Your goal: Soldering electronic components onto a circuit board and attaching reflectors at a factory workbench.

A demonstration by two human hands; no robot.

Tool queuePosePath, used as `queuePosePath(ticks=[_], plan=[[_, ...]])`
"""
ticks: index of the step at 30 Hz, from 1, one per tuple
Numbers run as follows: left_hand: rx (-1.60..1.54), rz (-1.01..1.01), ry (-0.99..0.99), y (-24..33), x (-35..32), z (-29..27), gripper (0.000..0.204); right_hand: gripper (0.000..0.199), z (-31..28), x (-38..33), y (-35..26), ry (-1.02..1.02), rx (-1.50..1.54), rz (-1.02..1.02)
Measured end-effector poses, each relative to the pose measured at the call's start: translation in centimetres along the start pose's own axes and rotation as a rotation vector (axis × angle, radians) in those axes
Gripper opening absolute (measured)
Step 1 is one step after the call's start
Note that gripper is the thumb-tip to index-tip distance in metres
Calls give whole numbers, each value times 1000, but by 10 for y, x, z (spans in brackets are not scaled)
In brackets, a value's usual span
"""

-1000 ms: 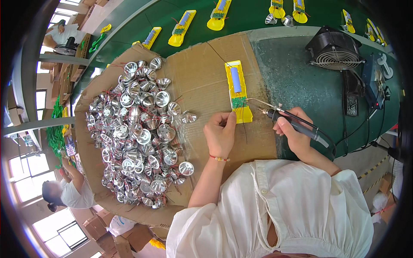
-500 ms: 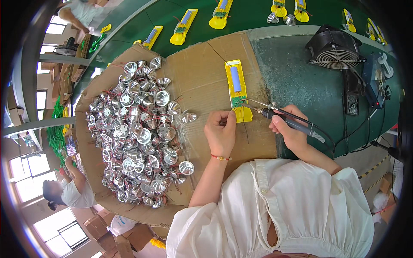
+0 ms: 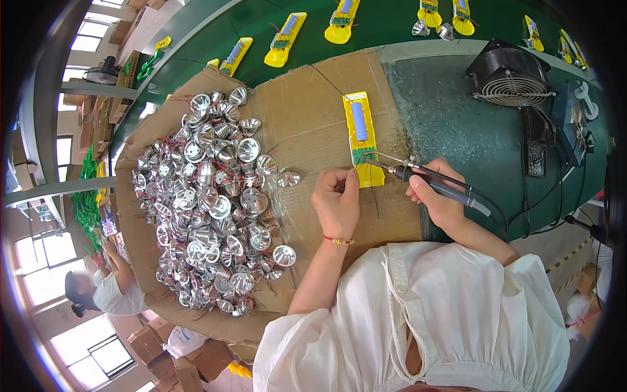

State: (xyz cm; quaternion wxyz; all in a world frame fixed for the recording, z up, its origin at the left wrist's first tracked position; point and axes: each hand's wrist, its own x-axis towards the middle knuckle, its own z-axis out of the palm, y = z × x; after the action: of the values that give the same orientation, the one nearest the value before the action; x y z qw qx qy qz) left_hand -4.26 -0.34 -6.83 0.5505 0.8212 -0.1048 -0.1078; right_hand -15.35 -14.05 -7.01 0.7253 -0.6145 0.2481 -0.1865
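Observation:
A yellow plastic lamp housing [image 3: 374, 177] lies on the cardboard in front of me, with a blue cylindrical battery [image 3: 359, 121] in it. Below the battery sits a small green circuit board [image 3: 363, 155] with thin wires. My right hand [image 3: 439, 194] grips a soldering iron [image 3: 439, 187] like a pen; its tip is at the board, and a thin metal tube runs alongside the tip. At the board's lower left, my left hand [image 3: 337, 201] is closed in a pinch at a thin dark wire, largely hidden by the fingertips.
A cardboard box [image 3: 140, 261] heaped with silver reflector cups [image 3: 219, 206] stands at left. More yellow housings [image 3: 285, 40] lie along the green far strip. At right are a black fan [image 3: 509, 75] and a blue soldering station [image 3: 570, 124] with cables. Another person [image 3: 114, 287] sits far left.
The housings on the far strip have shifted slightly right. A person at the upper left has gone out of view. Both my hands stay nearly still, with the iron tip at the board.

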Motion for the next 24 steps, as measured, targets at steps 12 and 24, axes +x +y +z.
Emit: queuePosePath(ticks=[12, 24], plan=[[25, -35, 3, -1, 1, -2, 14, 11, -13, -5, -4, 77, 110, -1], [334, -65, -424, 5, 27, -19, 14, 11, -54, -10, -3, 204, 62, -1]])
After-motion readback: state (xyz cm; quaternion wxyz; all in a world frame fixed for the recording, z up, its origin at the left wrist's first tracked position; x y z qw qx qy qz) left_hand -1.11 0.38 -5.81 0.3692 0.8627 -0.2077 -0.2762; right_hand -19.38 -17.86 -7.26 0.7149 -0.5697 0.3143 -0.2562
